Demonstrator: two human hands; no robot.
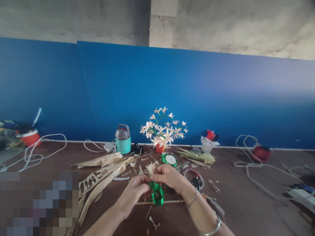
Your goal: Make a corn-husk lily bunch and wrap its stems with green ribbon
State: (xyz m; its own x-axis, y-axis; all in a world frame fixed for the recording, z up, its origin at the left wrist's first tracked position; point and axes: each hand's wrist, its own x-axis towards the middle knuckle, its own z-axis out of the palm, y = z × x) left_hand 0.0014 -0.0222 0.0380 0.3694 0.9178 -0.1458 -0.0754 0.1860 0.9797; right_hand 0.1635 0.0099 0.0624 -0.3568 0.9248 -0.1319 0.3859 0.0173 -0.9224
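Note:
A pale flower of dried husk petals [151, 167] stands up between my two hands. Below it hangs a loop of shiny green ribbon [157, 196]. My left hand [139, 187] is closed, its thumb and fingers pinching the ribbon at the flower's base. From the other side, my right hand [167, 177] pinches just under the petals; the exact grip is partly hidden by the fingers. Just beyond my hands lies a spool of green ribbon [170, 160]. Farther back, many similar pale flowers [163, 131] on green stems rise from an orange-red pot [160, 149].
Long dried husks [108, 170] spread to the left, with greenish husks [197, 156] back right. A teal-and-grey lidded container [123, 141] and a white tub [208, 145] stand near the blue partition [123, 88]. White cables [248, 167] run along the right. Scraps litter the brown table [236, 209].

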